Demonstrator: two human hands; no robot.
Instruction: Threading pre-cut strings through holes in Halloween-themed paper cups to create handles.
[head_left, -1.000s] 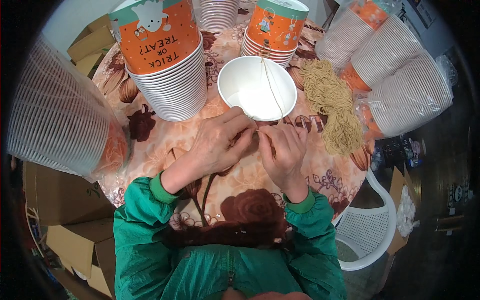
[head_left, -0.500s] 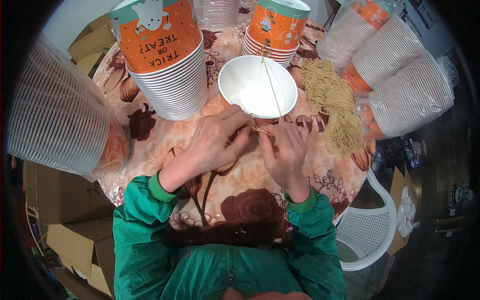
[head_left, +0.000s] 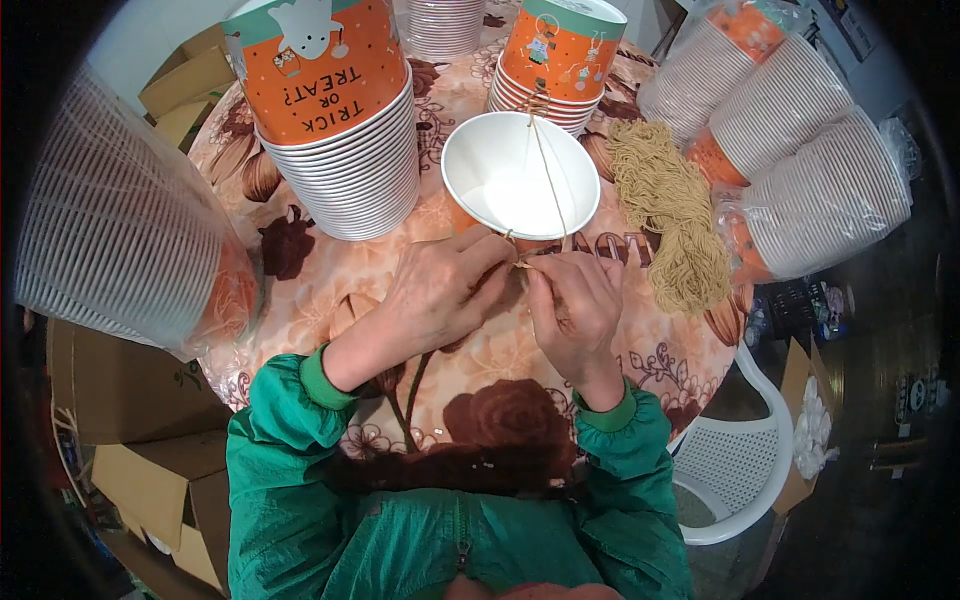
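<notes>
A paper bucket (head_left: pixel 500 190), white inside with an orange outer wall, stands on the table in front of me, its mouth tipped toward me. A thin tan cord (head_left: pixel 549 170) runs from its far rim across the opening to the near side. At the near rim my left hand (head_left: pixel 430 295) pinches the cord between thumb and fingers. Close beside it, my right hand (head_left: pixel 580 310) is closed on the cord too, fingers curled. A short bit of cord shows between the fingertips; whether it is knotted there is hidden.
A tan yarn skein (head_left: pixel 672 215) lies right of the bucket. Stacked orange buckets (head_left: pixel 340 165) stand behind left, another stack (head_left: pixel 560 60) behind. Plastic-wrapped bucket stacks (head_left: pixel 820 200) flank the table's right, one (head_left: pixel 120 220) its left. A white chair (head_left: pixel 735 450) and cardboard boxes (head_left: pixel 140 390) stand lower down.
My fingertips have shifted slightly at the near rim, and the cord's knot-like loop and loose end between them are now mostly covered. The bucket keeps its place; the whole view has shifted a little.
</notes>
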